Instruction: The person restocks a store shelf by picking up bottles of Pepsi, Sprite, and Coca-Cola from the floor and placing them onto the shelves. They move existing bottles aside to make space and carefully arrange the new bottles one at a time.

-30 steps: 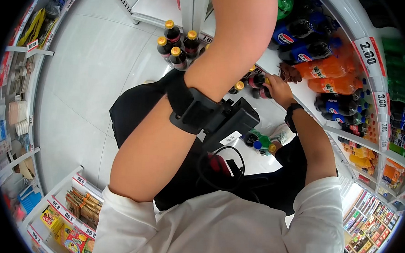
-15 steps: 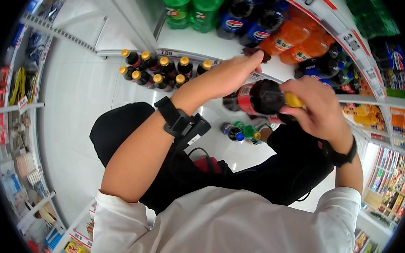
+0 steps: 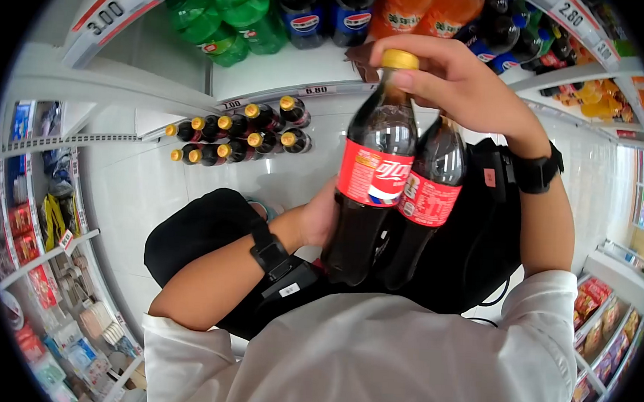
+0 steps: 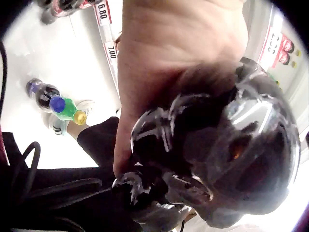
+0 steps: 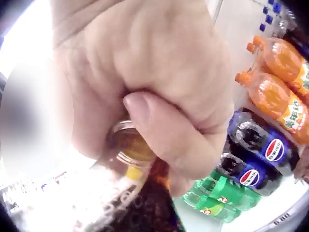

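Two large cola bottles with red labels hang side by side over the lap in the head view: a left cola bottle (image 3: pixel 374 178) with a yellow cap (image 3: pixel 400 59) and a right cola bottle (image 3: pixel 430 183). From above, my right hand (image 3: pixel 462 88) grips them at their tops, with the thumb across the left neck; the right cap is hidden under the hand. My left hand (image 3: pixel 323 214) holds the left bottle from the side, its fingers mostly hidden behind it. The left wrist view shows this palm (image 4: pixel 178 43) against the shiny dark bottle base (image 4: pixel 227 159).
Rows of yellow-capped cola bottles (image 3: pixel 233 126) stand on the floor at left. Above them, a shelf edge (image 3: pixel 284 97) borders green soda bottles (image 3: pixel 251 22), Pepsi bottles (image 3: pixel 352 20) and orange soda bottles (image 3: pixel 452 15). On the floor lies a blue-capped bottle (image 4: pixel 47 95) beside a green bottle (image 4: pixel 68 110).
My right hand has lifted the two cola bottles from beside the shelf to over the lap. My left hand has drawn back from the shelf edge onto the left bottle.
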`<state>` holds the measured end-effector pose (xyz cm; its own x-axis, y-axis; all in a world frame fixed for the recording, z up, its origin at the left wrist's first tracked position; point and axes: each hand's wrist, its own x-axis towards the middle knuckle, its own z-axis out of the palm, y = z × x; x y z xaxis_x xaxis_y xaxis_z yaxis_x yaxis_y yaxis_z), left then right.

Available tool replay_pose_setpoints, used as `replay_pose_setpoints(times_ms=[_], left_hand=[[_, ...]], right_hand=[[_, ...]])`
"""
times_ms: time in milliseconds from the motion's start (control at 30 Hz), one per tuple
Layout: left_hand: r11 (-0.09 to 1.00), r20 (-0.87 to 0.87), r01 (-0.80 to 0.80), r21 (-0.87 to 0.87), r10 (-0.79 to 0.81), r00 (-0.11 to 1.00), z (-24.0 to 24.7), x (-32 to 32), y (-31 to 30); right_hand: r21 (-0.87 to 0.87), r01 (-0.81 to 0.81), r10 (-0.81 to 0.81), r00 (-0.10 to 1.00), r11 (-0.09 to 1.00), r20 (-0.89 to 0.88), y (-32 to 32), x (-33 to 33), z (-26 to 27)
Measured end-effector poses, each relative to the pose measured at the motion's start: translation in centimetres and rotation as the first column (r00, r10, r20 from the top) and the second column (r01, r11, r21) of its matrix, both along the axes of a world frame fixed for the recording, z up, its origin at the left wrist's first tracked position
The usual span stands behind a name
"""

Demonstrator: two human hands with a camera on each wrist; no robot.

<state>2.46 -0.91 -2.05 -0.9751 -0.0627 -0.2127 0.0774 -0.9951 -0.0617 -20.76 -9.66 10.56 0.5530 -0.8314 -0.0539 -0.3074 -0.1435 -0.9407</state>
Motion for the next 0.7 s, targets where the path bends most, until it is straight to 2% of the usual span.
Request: replay_pose_setpoints(times_ms=[67,200,267,333,433,500,633,700], left_hand=[[1.000,0.064,-0.018,0.017,0.017,0.998,0.2,0.2,0.1],[0.991,0.098,-0.068,0.113,0.057,0.994,1.7,0.2,0.5],[0.955,0.116,-0.264,0.132,0.250,0.961,2.7,0.1,0.5],[0.957,0.104,-0.273,0.102,0.263,0.959,3.1,0.0,0.4],[0.933,0.142,-0.359,0.002,0.355,0.924,4.0,-0.1,0.1],[0.898,0.061,-0.367,-0.242,0.391,0.918,3.3,0.5,0.4],[0.865,-0.020,-0.395,-0.309,0.410,0.912,3.2,1.0,0.8],[0.825,0.117,-0.339,-0.452,0.432,0.894,3.8,1.2,0.8]], right_hand=[[0.116,0.011,-0.010,1.000,0.993,-0.007,-0.4,-0.1,-0.6],[0.155,-0.008,0.003,1.000,0.988,0.029,-1.1,-0.2,-0.8],[0.131,-0.052,0.045,0.997,0.990,0.054,-1.4,-0.3,-1.1],[0.105,-0.036,0.033,0.999,0.994,0.026,-1.4,-0.3,-1.0],[0.113,-0.012,0.005,0.998,0.994,0.066,-1.6,-0.4,-1.0],[0.161,-0.013,-0.001,0.997,0.987,0.082,-1.8,-0.5,-0.9],[0.167,-0.066,0.043,0.989,0.984,0.140,-2.1,-0.7,0.4],[0.208,-0.100,0.069,0.986,0.973,0.149,-2.2,-1.0,0.5]])
